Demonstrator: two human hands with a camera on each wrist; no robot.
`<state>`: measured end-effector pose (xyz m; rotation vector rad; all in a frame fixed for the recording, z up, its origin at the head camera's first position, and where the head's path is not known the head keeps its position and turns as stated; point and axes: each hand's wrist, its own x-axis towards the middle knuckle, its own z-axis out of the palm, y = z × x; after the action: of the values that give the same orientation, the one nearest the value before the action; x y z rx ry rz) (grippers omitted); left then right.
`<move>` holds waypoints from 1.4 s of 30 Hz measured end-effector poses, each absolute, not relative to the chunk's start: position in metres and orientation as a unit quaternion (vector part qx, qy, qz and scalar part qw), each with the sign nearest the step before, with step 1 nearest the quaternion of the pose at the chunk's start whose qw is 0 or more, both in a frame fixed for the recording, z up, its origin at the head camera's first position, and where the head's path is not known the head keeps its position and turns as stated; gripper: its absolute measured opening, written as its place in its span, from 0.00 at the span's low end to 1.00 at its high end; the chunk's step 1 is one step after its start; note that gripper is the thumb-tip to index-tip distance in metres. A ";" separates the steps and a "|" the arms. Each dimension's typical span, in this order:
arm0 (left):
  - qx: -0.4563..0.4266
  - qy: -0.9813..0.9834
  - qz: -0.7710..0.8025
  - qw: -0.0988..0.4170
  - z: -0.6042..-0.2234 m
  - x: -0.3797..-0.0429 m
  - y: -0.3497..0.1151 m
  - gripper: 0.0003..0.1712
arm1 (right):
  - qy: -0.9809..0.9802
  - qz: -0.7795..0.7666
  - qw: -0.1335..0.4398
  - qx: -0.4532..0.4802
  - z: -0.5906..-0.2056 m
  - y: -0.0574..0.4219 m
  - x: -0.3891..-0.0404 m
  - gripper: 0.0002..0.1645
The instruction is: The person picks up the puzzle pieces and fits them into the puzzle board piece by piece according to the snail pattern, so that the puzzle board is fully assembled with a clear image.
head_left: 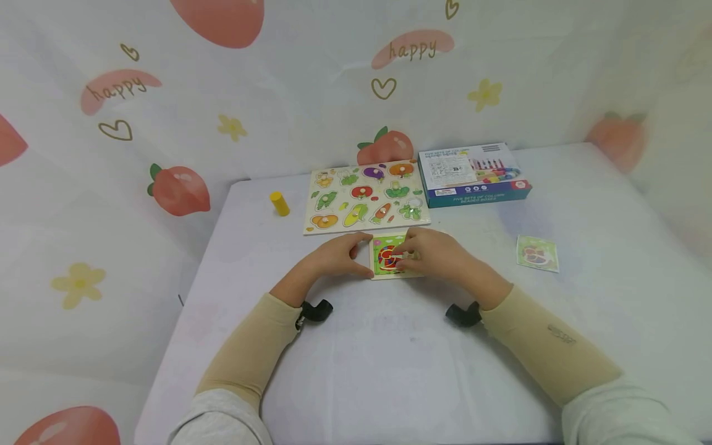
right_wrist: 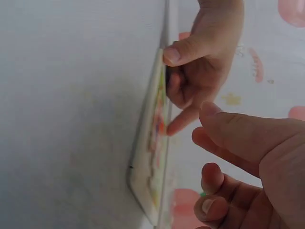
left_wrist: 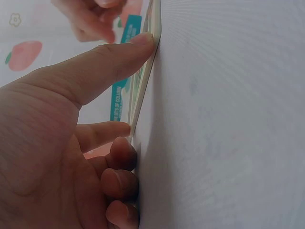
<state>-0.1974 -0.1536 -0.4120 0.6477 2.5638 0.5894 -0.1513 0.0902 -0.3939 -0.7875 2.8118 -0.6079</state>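
Note:
A small square wooden puzzle board [head_left: 384,244] with a red and blue round figure on green lies flat on the table in front of me. My left hand [head_left: 334,256] holds its left side, thumb at the near corner and index finger at the far one. In the left wrist view, that thumb presses on the board's edge [left_wrist: 143,95] while the other fingers curl beside it. Over the board's right part hovers my right hand [head_left: 439,253], covering some of the picture. The right wrist view shows its fingers loosely bent above the board [right_wrist: 143,183], nothing between them.
Behind the small board lies a large vegetable puzzle board [head_left: 339,213], with a blue and white box [head_left: 478,193] right of it. A yellow cylinder [head_left: 280,204] stands at the left. A small picture card [head_left: 537,253] lies to the right on the white table [head_left: 389,371].

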 end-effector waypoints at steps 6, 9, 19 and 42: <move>0.235 0.924 0.210 0.216 -0.413 -0.198 -0.154 0.52 | 0.943 -0.210 0.058 -0.251 -0.375 0.096 -0.146 0.22; 0.235 0.924 0.211 0.215 -0.413 -0.198 -0.154 0.52 | 0.941 -0.218 0.042 -0.256 -0.366 0.100 -0.143 0.22; 0.237 0.925 0.212 0.210 -0.414 -0.198 -0.155 0.52 | 0.948 -0.227 0.015 -0.221 -0.352 0.117 -0.145 0.25; 0.228 0.926 0.211 0.214 -0.410 -0.195 -0.153 0.51 | 0.949 -0.241 0.181 -0.090 -0.377 0.164 -0.181 0.24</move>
<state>-0.1951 -0.1533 -0.4101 0.6324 2.5693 0.5860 -0.1806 0.1644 -0.3770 -0.2553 2.6815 -0.6818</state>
